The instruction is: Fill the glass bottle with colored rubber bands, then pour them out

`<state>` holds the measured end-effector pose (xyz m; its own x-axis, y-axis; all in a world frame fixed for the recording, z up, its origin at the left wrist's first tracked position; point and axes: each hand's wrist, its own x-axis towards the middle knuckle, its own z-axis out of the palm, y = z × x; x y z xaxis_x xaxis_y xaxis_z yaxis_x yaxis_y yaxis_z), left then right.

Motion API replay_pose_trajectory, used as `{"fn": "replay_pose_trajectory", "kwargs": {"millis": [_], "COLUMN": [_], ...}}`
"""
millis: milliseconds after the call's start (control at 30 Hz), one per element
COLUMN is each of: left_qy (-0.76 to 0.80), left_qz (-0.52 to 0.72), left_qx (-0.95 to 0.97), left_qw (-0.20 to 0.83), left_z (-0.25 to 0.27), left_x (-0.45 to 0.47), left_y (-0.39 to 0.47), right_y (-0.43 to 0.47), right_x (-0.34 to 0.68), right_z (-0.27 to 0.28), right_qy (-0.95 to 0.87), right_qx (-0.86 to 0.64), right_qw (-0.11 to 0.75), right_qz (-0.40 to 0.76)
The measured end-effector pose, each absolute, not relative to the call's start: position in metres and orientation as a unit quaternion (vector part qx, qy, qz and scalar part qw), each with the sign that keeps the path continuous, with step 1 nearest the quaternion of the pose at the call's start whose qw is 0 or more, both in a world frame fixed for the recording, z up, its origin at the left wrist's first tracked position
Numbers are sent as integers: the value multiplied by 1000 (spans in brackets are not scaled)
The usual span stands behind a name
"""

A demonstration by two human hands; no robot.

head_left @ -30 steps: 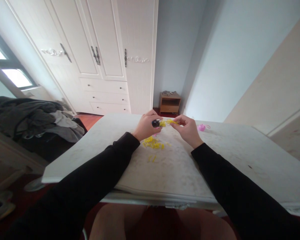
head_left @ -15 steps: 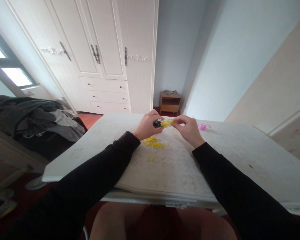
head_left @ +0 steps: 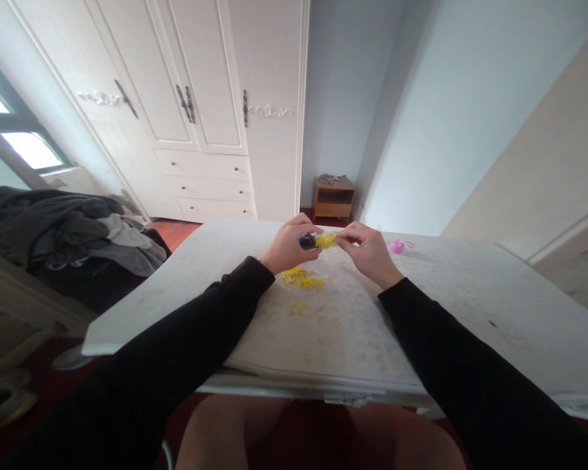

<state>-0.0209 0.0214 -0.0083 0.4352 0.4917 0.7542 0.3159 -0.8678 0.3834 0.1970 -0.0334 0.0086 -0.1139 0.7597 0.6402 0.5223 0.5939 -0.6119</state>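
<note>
My left hand [head_left: 293, 245] is closed round a small object [head_left: 308, 241] with a dark, shiny end and a yellow end; its exact kind is unclear. It lies sideways, with the yellow end [head_left: 326, 240] pointing right. Thumb and fingertips of my right hand [head_left: 367, 250] pinch together at the tip of that yellow end. Whatever sits between those fingertips is too small to make out. Below my left hand, a loose heap of thin yellow strips [head_left: 301, 279] is spread on the white table [head_left: 343, 339], with a couple of strips nearer me.
A pink object with a loop [head_left: 396, 246] lies on the table right of my right hand. Dark clothes [head_left: 68, 225] are piled at the left. Beyond the table stand a white wardrobe [head_left: 210, 85] and a small wooden cabinet [head_left: 334, 207].
My right fingertips have shifted very slightly at the yellow end. My left hand keeps its hold, and the yellow strips on the table lie as before.
</note>
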Motion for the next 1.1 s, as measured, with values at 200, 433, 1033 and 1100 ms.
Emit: {"fn": "replay_pose_trajectory", "kwargs": {"millis": [200,433,1033,1100], "left_qy": [231,208,219,219], "left_qz": [477,497,510,508], "left_qx": [843,837,826,828], "left_qw": [94,98,96,94], "left_z": [-8,-10,-4,-5], "left_x": [-21,-18,-20,-20], "left_y": [20,21,18,19], "right_y": [-34,-42,-48,-48], "right_x": [192,191,194,196], "right_z": [6,12,15,13], "right_qy": [-670,-701,-796,-798], "right_qx": [-425,-425,-434,-450], "right_qw": [581,567,418,399], "right_qz": [179,82,-47,-37]}}
